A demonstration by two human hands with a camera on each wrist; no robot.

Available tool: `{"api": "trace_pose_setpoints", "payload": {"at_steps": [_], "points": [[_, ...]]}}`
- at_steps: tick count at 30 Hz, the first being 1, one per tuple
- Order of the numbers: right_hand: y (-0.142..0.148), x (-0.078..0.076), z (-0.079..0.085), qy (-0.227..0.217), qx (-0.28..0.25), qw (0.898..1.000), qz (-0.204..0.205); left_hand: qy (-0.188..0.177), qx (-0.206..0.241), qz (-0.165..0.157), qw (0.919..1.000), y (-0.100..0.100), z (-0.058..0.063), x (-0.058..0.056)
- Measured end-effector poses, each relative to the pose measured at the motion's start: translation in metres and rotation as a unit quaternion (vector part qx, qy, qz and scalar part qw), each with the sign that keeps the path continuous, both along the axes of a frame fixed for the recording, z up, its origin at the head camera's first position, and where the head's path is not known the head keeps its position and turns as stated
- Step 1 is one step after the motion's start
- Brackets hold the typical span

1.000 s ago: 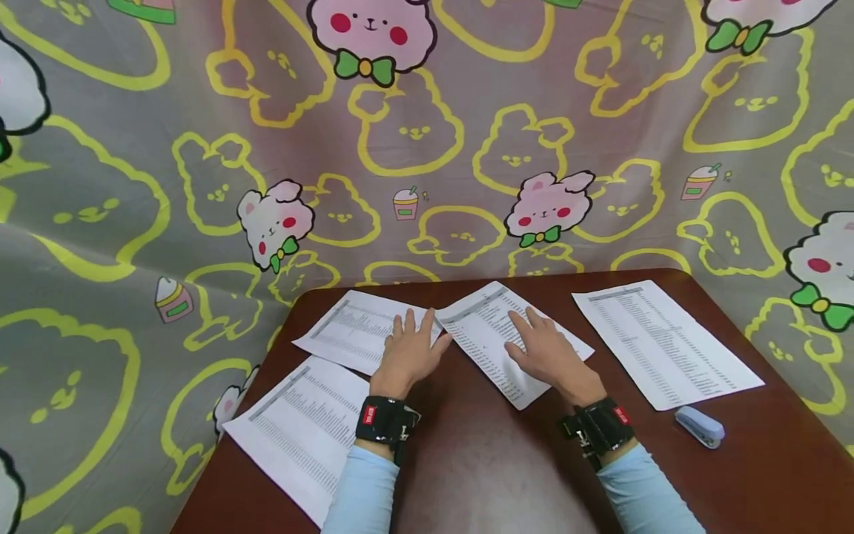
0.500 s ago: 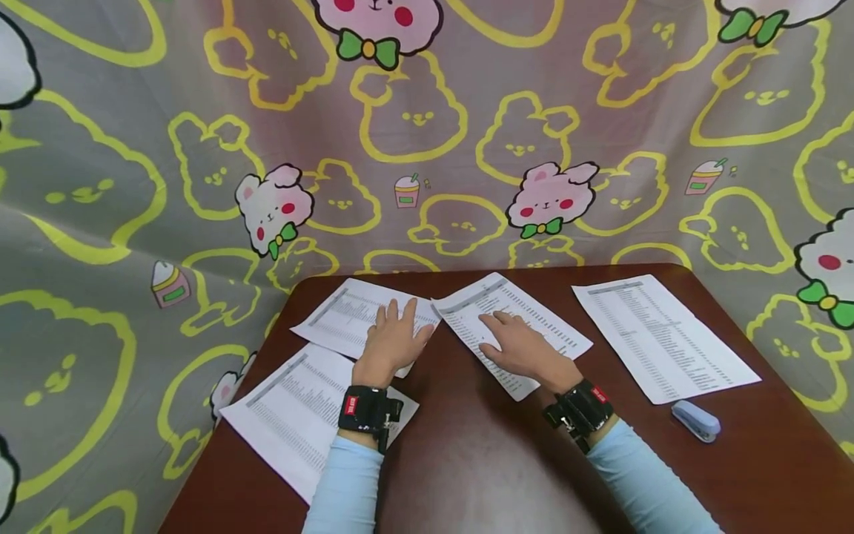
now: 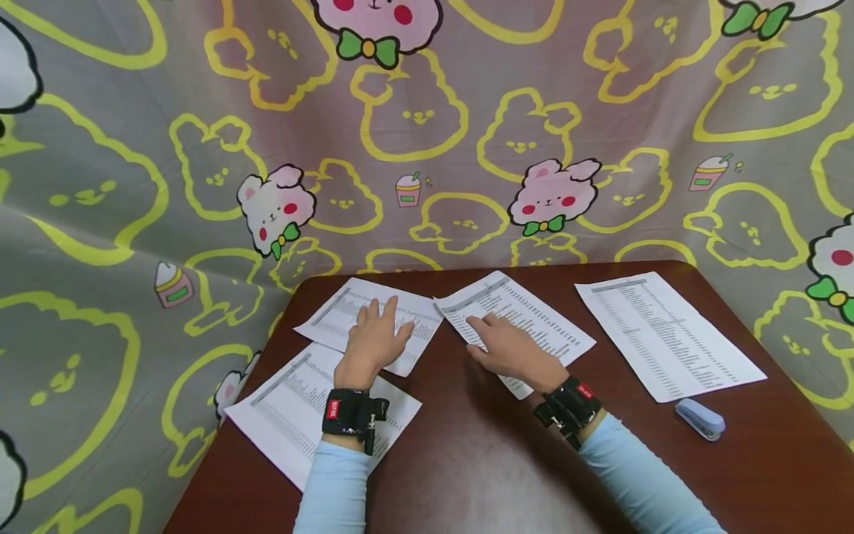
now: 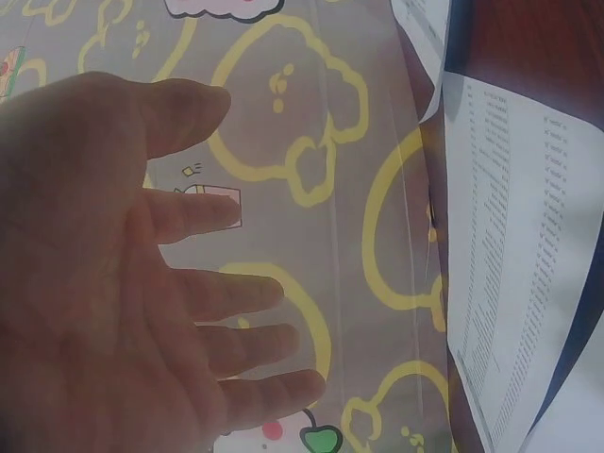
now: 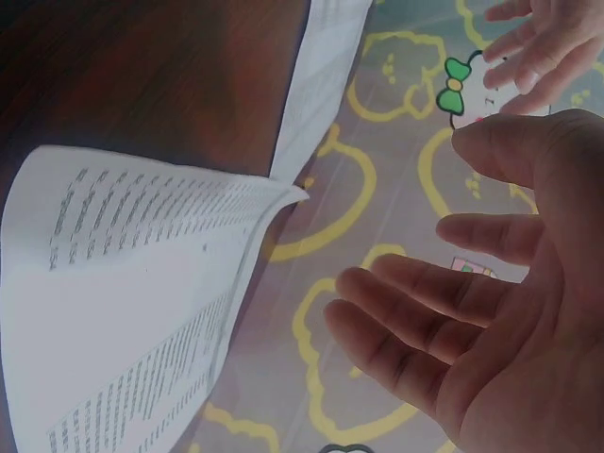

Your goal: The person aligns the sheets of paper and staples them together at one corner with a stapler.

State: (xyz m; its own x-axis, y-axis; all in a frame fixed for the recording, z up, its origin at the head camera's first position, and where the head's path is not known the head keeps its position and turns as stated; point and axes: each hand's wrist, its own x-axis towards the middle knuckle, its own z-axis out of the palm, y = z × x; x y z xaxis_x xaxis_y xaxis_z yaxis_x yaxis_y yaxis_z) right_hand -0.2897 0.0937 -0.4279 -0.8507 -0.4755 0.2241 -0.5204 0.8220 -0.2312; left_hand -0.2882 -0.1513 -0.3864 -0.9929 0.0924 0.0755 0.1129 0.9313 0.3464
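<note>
My left hand [image 3: 373, 337], fingers spread and straight, hovers over the printed sheet [image 3: 422, 326] at the back left. Its left wrist view has that hand [image 4: 123, 274] holding nothing, with a printed sheet [image 4: 514, 217] off to the side. Over the middle printed sheet [image 3: 547, 319] is my right hand [image 3: 510, 352], its fingers loosely bent and pointing left. In the right wrist view nothing lies between the right hand's [image 5: 500, 321] fingers, and a sheet [image 5: 123, 283] with a slightly lifted corner lies apart from them. The left hand [image 5: 557, 42] also shows there.
A further printed sheet [image 3: 280, 423] lies at the front left, partly under the left forearm. Another sheet [image 3: 667, 337] lies at the right, with a light blue stapler [image 3: 700, 420] just in front of it. A patterned cloth [image 3: 427, 141] hangs behind the brown table [image 3: 480, 467].
Both hands have shifted left: the left one further over the back-left sheet, the right one across the middle sheet. The front-left sheet shows more from under the left arm.
</note>
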Motion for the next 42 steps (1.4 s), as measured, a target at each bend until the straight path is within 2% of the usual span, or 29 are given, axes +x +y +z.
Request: {"api": "trace_pose_setpoints", "payload": {"at_steps": [7,13,24,31,42], "points": [[-0.011,0.002,-0.001,-0.012,-0.009,1.0,0.023,0.004,0.002,0.007,1.0,-0.011,0.002,0.003],[-0.017,0.001,-0.006,-0.027,-0.015,0.999,0.026,0.001,0.004,0.014,0.9999,-0.019,0.002,0.005],[-0.024,-0.002,-0.014,-0.042,-0.039,0.997,0.048,0.018,0.002,0.022,0.9996,-0.031,-0.004,0.008],[-0.03,-0.002,-0.019,-0.068,-0.046,0.994,0.07,0.002,0.001,0.038,0.9993,-0.038,-0.006,0.01],[-0.039,-0.001,-0.017,-0.058,-0.039,0.994,0.082,0.0,0.004,0.054,0.9985,-0.052,-0.012,0.021]]}}
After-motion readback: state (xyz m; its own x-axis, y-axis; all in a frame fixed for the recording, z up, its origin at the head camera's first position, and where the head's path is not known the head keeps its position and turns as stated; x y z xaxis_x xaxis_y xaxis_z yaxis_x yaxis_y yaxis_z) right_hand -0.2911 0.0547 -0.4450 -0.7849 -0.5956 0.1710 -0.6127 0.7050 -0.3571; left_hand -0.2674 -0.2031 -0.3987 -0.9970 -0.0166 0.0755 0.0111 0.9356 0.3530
